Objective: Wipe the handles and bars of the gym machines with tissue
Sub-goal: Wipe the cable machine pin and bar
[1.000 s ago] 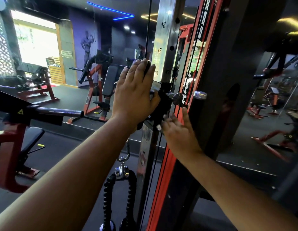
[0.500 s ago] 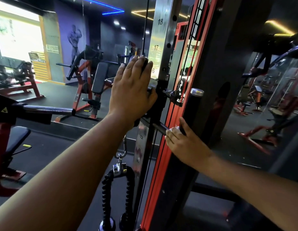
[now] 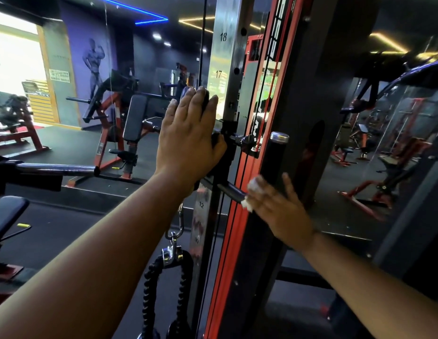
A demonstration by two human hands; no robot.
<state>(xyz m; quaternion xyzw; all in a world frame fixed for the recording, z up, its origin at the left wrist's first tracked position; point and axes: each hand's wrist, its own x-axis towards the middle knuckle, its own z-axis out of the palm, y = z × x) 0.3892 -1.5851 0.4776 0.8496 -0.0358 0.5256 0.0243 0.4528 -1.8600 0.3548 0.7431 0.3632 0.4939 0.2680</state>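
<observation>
- left hand (image 3: 188,135) flat, fingers straight, pressed on black pulley carriage (image 3: 221,145) of numbered steel upright (image 3: 224,62)
- right hand (image 3: 276,209) curled round black handle (image 3: 274,157), white tissue (image 3: 249,194) pinched under fingers against it
- rope attachment (image 3: 164,289) hangs below

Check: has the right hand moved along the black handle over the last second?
Yes. The right hand with the tissue slid down the black handle, further below its chrome cap.
</observation>
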